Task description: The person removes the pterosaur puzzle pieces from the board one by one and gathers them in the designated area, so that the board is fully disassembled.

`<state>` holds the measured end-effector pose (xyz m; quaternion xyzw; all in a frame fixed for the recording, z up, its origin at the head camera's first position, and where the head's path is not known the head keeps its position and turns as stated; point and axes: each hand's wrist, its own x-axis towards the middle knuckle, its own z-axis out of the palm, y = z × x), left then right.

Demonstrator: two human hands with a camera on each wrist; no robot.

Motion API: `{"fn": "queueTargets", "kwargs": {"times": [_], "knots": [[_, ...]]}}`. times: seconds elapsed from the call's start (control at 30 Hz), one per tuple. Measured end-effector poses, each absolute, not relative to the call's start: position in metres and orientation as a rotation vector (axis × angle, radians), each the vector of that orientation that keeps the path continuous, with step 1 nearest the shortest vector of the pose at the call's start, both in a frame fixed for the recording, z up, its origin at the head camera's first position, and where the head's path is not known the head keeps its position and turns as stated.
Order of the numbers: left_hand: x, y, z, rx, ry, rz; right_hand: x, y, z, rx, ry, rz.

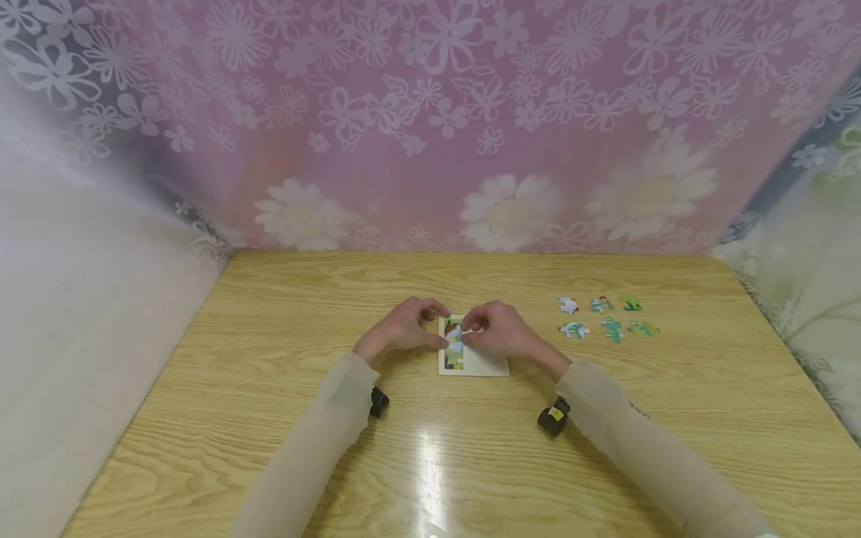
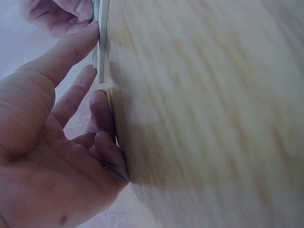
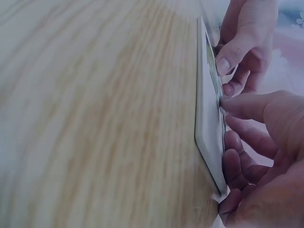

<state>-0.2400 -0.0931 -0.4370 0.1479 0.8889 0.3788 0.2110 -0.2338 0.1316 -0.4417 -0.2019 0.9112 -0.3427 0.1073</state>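
While the left hand, fingers parted and empty, touched the puzzle board, the right hand did too, its grip unclear; 6 loose pieces lay nearby.

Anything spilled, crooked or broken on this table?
Nothing stands out. The white rectangular puzzle board lies flat on the yellowish wood-grain table. Six loose, flat, multicoloured jigsaw pieces sit in two rows to its right. The bright white streak looks like glare, not a spill.
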Motion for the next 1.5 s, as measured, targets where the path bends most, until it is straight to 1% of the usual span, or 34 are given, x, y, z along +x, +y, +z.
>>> {"fn": "queueTargets", "kwargs": {"times": [0.5,1.2,1.5], "knots": [[-0.243,-0.093,-0.441,0.410,2.485,1.039,-0.236,0.131,-0.441,-0.525,2.658,-1.056],[-0.240,-0.088,-0.435,0.314,2.472,1.065,-0.230,0.117,-0.442,-0.245,2.647,-1.216],[-0.240,-0.090,-0.437,0.311,2.459,1.083,-0.233,0.124,-0.442,-0.271,2.534,-1.331]]}}
